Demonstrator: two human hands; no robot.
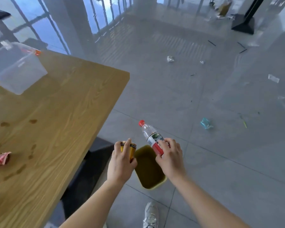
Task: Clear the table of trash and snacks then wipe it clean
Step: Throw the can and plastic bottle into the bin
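Note:
My left hand (pixel 121 163) grips a yellow drink can (pixel 132 149), held upright just left of a yellow-green trash bin (pixel 160 181) standing on the floor. A clear plastic bottle (pixel 149 133) with a red cap and red label is in my right hand (pixel 169 156), tilted up and to the left above the bin's far rim. Beside me on the left is the wooden table (pixel 64 112), with brown stains on its top and a crumpled red wrapper (pixel 3 158) near the left edge of view.
A clear plastic storage box (pixel 18 71) with orange clips sits on the table's far end. Scraps of litter lie on the grey tiled floor, among them a blue wrapper (pixel 206 123) and a white wad (pixel 170 59). My shoe (pixel 150 214) is below the bin.

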